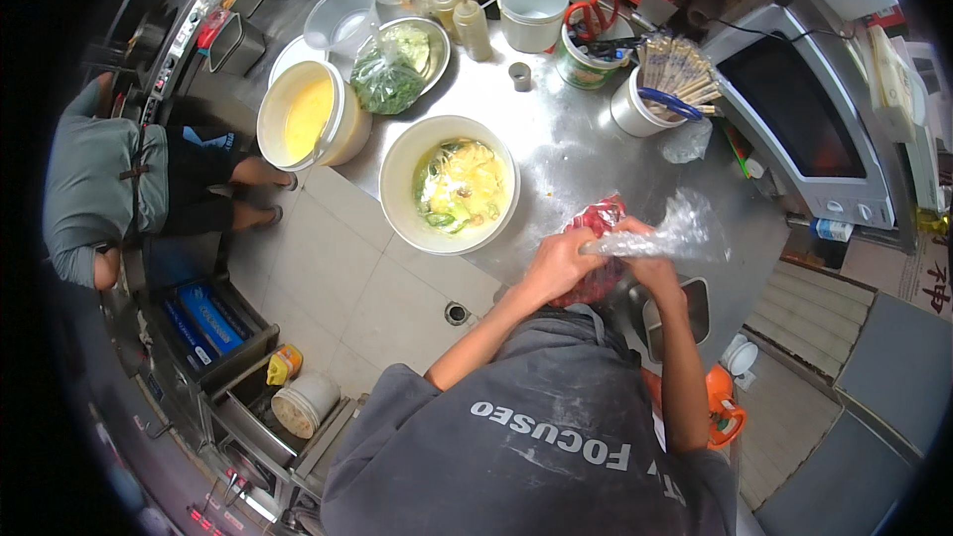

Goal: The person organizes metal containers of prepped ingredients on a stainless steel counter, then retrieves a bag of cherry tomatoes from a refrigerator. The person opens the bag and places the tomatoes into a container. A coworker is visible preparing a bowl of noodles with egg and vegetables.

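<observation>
A clear plastic bag of dark red pieces point(595, 284) lies against my front at the steel table's edge; what the pieces are I cannot tell. My left hand point(560, 262) grips the gathered neck of this bag. On its other side my right hand point(649, 262) holds the same neck, its fingers partly hidden behind the plastic. The loose clear top of the bag point(674, 234) sticks out to the right above both hands. To the left stands a white tub point(394, 212) with noodles and green vegetables in liquid point(465, 186).
Behind the tub are a bucket of yellow liquid point(309, 115) and bagged greens point(387, 82). Squeeze bottles point(473, 30), a bucket of chopsticks point(633, 108) and a microwave point(793, 104) line the back. A steel pan point(700, 313) sits by my right forearm. Another person point(112, 179) stands far left.
</observation>
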`<control>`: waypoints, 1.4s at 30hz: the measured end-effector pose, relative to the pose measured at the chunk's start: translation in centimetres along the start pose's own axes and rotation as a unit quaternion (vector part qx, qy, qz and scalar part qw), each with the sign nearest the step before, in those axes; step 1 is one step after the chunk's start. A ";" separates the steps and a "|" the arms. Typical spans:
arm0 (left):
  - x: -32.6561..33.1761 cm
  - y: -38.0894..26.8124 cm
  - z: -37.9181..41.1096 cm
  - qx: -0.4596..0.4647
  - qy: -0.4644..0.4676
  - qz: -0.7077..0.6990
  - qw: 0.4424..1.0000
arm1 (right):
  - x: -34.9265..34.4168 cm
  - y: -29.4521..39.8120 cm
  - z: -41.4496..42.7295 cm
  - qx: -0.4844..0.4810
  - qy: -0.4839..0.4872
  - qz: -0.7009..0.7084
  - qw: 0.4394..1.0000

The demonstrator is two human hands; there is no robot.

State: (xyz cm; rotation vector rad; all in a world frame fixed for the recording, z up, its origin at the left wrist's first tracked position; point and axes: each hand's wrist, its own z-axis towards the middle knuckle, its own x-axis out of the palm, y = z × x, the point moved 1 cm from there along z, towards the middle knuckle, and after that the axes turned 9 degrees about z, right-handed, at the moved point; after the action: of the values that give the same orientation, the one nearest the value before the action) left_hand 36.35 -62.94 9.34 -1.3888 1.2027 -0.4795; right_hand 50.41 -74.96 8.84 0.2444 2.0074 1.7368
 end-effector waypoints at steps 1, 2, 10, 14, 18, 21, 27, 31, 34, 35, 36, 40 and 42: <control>-0.1 0.5 -0.4 -0.012 0.001 -0.041 0.999 | -0.4 -0.1 -0.2 0.008 -0.005 -0.016 1.000; -0.2 1.3 -0.7 -0.024 0.001 -0.083 0.996 | -1.4 0.0 -0.6 0.037 -0.047 -0.103 0.993; -1.8 3.0 -1.0 -0.013 0.009 -0.246 0.969 | -6.1 -0.2 -2.1 0.139 -0.124 0.179 0.966; -2.4 1.0 -0.9 -0.002 0.039 -0.277 0.960 | -2.9 4.0 -2.2 0.087 -0.096 0.175 0.976; -2.8 -1.7 -1.0 0.071 0.048 -0.201 0.976 | -2.9 4.9 -2.7 0.099 -0.089 0.135 0.982; -3.6 -1.7 -1.5 0.042 0.037 -0.199 0.978 | -6.1 2.0 -3.5 0.057 -0.183 0.067 0.979; -4.1 -1.4 -2.6 0.039 0.045 -0.243 0.968 | -8.9 0.8 -6.1 0.021 -0.238 0.184 0.953; -4.5 -1.7 -2.7 0.050 0.016 -0.250 0.967 | -8.5 2.9 -7.4 0.075 -0.283 0.208 0.933; -6.0 -2.0 -2.9 0.050 0.007 -0.231 0.972 | -8.2 4.8 -8.0 0.045 -0.347 0.087 0.933; -6.4 -2.0 -3.0 0.050 0.007 -0.222 0.974 | -8.3 5.5 -8.2 0.028 -0.343 0.106 0.933; -6.6 -1.9 -3.1 0.057 -0.008 -0.221 0.974 | -8.4 6.1 -8.4 0.012 -0.337 0.125 0.933; -7.6 -2.5 -3.7 0.091 -0.019 -0.178 0.980 | -8.2 7.0 -9.9 0.009 -0.366 0.106 0.924; -7.7 -2.8 -3.9 0.103 -0.028 -0.163 0.981 | -8.4 7.4 -11.2 0.026 -0.387 0.055 0.920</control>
State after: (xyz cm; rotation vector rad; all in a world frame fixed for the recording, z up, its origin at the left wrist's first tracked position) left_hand 31.10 -58.86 15.50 -1.4126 0.8548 -0.7667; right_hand 51.36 -87.12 18.96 0.9183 1.4597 1.3325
